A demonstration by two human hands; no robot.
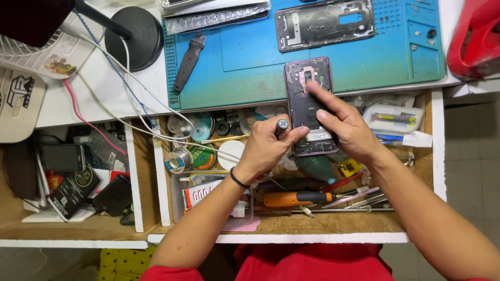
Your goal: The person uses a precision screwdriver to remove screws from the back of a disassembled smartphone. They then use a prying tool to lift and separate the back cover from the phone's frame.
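Opened phone, its back cover off, hangs over the drawer at the edge of the blue mat. Right hand grips its lower part, index finger stretched to the camera area. Left hand curls its fingers tightly around a small screwdriver beside the phone's left edge.

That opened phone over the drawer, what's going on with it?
A person holds an opened phone with its back cover off above a tool drawer. The right hand steadies it, forefinger near the camera end. The left hand grips a small screwdriver beside it. A second phone frame lies on the blue mat.
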